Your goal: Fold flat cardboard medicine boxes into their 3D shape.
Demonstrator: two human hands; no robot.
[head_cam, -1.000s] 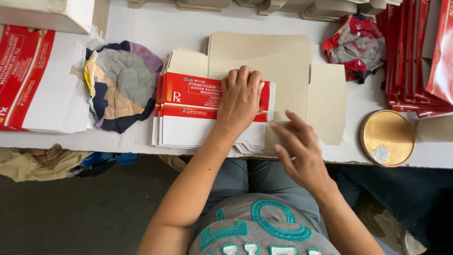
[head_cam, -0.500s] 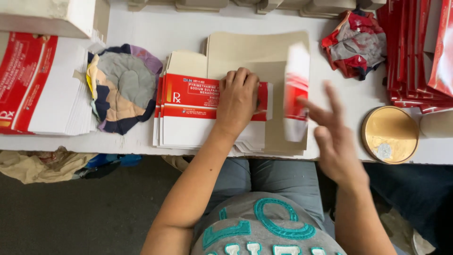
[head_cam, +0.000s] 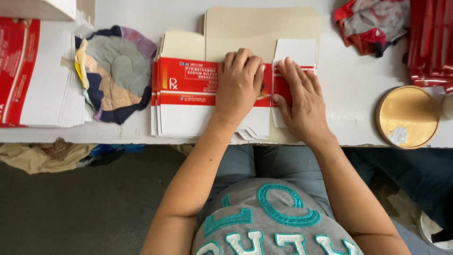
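Observation:
A stack of flat red-and-white carton blanks (head_cam: 188,101) lies at the table's front edge, with brown cardboard undersides (head_cam: 262,28) showing behind it. My left hand (head_cam: 239,85) lies palm down on the top blank, fingers together. My right hand (head_cam: 302,101) presses flat on a folded-over side flap (head_cam: 295,52) of that blank, white and red, just right of my left hand. Neither hand grips anything; both press down.
A patchwork cloth pad (head_cam: 115,71) lies left of the stack. More stacked blanks (head_cam: 37,71) sit at far left. A round gold tin lid (head_cam: 408,117) rests at the right front edge. A crumpled red-grey rag (head_cam: 370,23) and red packs (head_cam: 432,42) lie at the back right.
My right hand came up from the table edge, swung the side flap over to the left, and now presses it flat. My left hand stayed on the stack.

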